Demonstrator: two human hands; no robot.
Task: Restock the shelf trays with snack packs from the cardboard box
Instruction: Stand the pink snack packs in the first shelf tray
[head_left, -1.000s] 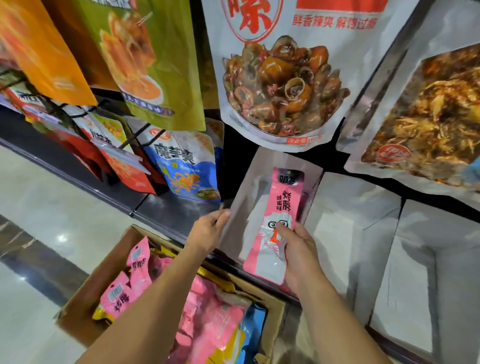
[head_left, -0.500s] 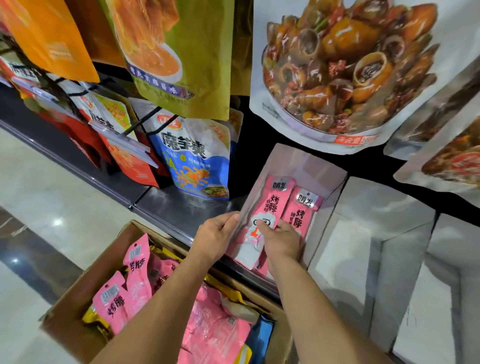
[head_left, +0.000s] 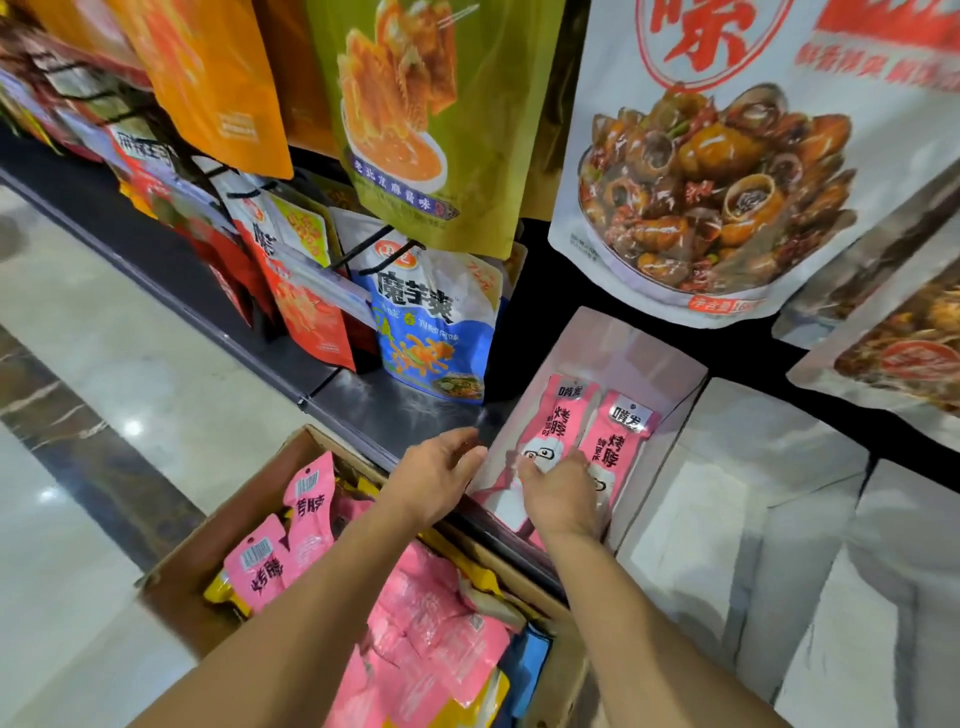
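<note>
Box (head_left: 176, 582) nearest, on floor w/ pink packs (head_left: 431, 618) inside. L hand (head_left: 434, 480) loosely curled, empty, at tray (head_left: 670, 364) front corner. R hand (head_left: 563, 496) fingers down on left of 2 pink packs (head_left: 621, 447) lying side by side in tray; grip unclear. Blue bag (head_left: 431, 332) behind

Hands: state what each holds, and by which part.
Right hand pinches the left pink pack at its lower half in the tray. Left hand holds nothing visible.

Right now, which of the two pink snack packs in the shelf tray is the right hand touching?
The left pink pack, nearest the blue bag. The right hand rests on its lower end; the right pink pack lies alongside.
</note>
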